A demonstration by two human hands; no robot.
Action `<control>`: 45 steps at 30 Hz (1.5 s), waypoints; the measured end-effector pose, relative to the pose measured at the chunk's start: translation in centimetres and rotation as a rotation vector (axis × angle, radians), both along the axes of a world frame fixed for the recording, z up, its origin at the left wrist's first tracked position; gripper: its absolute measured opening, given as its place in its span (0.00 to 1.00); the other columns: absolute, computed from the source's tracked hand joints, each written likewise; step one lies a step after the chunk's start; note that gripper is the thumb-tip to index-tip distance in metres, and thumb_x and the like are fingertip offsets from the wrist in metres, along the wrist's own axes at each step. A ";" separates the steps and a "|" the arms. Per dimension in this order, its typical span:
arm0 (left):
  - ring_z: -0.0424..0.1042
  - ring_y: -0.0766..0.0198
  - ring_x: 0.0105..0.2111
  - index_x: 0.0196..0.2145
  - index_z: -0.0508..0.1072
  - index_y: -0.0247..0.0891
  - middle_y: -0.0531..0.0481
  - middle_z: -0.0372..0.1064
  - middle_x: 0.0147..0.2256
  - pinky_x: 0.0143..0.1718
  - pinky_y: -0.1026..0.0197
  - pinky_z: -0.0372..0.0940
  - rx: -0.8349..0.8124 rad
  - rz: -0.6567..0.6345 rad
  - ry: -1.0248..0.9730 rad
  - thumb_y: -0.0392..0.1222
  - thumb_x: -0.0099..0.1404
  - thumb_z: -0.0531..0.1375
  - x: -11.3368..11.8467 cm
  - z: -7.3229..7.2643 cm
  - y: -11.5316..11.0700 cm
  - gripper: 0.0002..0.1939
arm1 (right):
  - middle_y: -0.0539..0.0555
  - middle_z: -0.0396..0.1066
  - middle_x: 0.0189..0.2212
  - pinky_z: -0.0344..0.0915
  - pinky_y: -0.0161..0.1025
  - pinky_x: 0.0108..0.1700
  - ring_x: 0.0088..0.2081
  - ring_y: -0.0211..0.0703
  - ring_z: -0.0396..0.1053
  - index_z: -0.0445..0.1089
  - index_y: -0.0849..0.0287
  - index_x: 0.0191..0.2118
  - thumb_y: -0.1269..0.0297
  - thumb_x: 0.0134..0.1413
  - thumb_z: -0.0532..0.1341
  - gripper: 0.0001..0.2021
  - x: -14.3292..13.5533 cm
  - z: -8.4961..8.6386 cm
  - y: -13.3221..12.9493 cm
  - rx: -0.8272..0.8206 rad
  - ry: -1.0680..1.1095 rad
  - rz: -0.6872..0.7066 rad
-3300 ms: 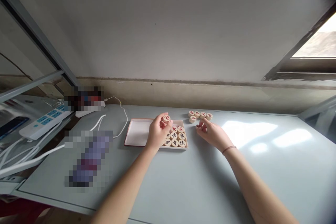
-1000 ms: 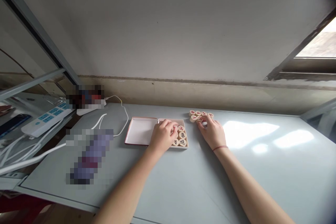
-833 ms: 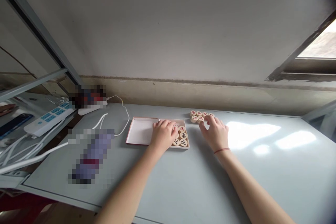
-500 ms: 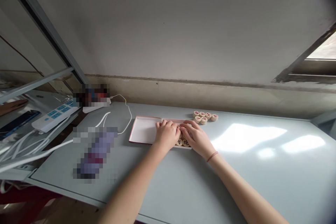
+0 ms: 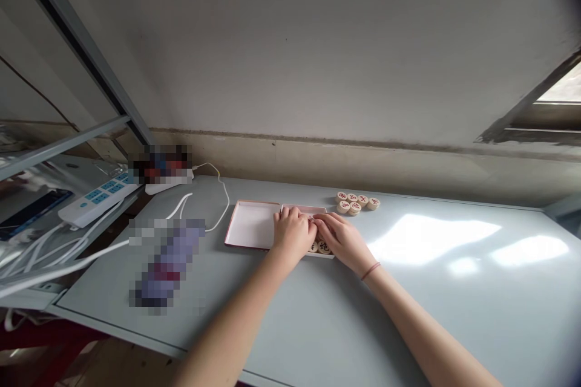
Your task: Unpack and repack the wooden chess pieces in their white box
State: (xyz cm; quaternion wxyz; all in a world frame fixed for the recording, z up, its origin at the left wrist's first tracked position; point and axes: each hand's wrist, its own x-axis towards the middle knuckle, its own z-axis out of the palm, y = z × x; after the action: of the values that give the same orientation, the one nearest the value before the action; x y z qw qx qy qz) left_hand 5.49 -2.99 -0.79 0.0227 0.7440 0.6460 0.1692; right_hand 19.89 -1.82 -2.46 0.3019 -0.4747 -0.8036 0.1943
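An opened shallow box lies on the table, with its white-lined lid [image 5: 252,225] on the left and its tray [image 5: 313,210] on the right. Over the tray, my left hand [image 5: 293,231] bends its fingers downward. My right hand [image 5: 345,239] meets it from the right, fingers pressed together, tips close to the left thumb. Whatever the fingertips hold is hidden. Wooden xiangqi pieces with black characters [image 5: 323,247] show in the tray beneath the hands. Several xiangqi pieces with red characters [image 5: 353,198] are grouped on the table behind the right hand.
A grey table [image 5: 336,320] runs along the wall. To the left are a blurred purple item [image 5: 170,266], white cables [image 5: 100,252] and a white power strip [image 5: 97,198]. A metal frame post [image 5: 91,42] rises at the left.
The whole view has shifted slightly. Both hands stay over the tray, with the left hand a little farther right over the black-lettered pieces. The red-lettered group looks unchanged.
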 end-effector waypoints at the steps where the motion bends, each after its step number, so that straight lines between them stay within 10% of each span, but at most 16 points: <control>1: 0.66 0.49 0.42 0.35 0.77 0.37 0.40 0.72 0.38 0.40 0.49 0.60 0.004 0.007 0.003 0.41 0.64 0.54 0.0 0.0 0.0 0.11 | 0.55 0.72 0.39 0.66 0.40 0.42 0.40 0.44 0.70 0.70 0.55 0.42 0.58 0.64 0.47 0.16 0.0 0.0 0.0 -0.004 0.001 -0.001; 14: 0.69 0.55 0.43 0.34 0.70 0.39 0.48 0.73 0.37 0.43 0.54 0.58 0.026 0.030 -0.134 0.42 0.66 0.54 -0.1 0.7 -0.1 0.07 | 0.56 0.72 0.43 0.67 0.39 0.42 0.41 0.44 0.71 0.69 0.55 0.46 0.59 0.64 0.48 0.15 0.2 -0.3 0.1 0.082 0.045 -0.037; 24: 0.71 0.64 0.37 0.39 0.69 0.40 0.50 0.73 0.37 0.39 0.63 0.65 0.003 -0.162 -0.760 0.43 0.67 0.53 0.4 2.2 -1.5 0.08 | 0.56 0.73 0.36 0.67 0.42 0.39 0.35 0.44 0.69 0.66 0.57 0.48 0.65 0.58 0.56 0.12 0.5 0.3 -0.1 0.490 0.065 -0.016; 33: 0.71 0.66 0.33 0.41 0.71 0.39 0.49 0.72 0.37 0.38 0.63 0.68 0.032 -0.133 -0.856 0.40 0.66 0.55 -0.1 1.0 -0.9 0.08 | 0.57 0.68 0.40 0.68 0.39 0.36 0.32 0.40 0.67 0.64 0.56 0.51 0.66 0.55 0.56 0.16 1.4 0.4 0.3 0.362 0.152 -0.104; 39: 0.70 0.68 0.33 0.38 0.74 0.40 0.49 0.66 0.36 0.37 0.65 0.69 0.134 -0.089 -0.889 0.32 0.61 0.57 -0.8 0.3 -0.3 0.09 | 0.54 0.71 0.37 0.64 0.37 0.29 0.26 0.37 0.66 0.63 0.56 0.41 0.59 0.50 0.57 0.12 3.7 0.0 1.7 0.186 0.276 -0.470; 45: 0.69 0.69 0.32 0.41 0.72 0.40 0.49 0.68 0.38 0.37 0.65 0.68 0.110 -0.049 -0.905 0.31 0.60 0.57 -1.0 0.6 -0.2 0.12 | 0.49 0.68 0.27 0.57 0.35 0.28 0.24 0.37 0.62 0.60 0.54 0.30 0.57 0.48 0.56 0.07 6.5 0.7 2.2 0.044 0.025 -0.567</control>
State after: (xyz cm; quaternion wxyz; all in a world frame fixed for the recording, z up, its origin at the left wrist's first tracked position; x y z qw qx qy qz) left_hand 4.48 -3.23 -0.20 0.2671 0.6103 0.5434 0.5107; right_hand 26.41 0.42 -1.75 0.3645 -0.6714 -0.6389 0.0905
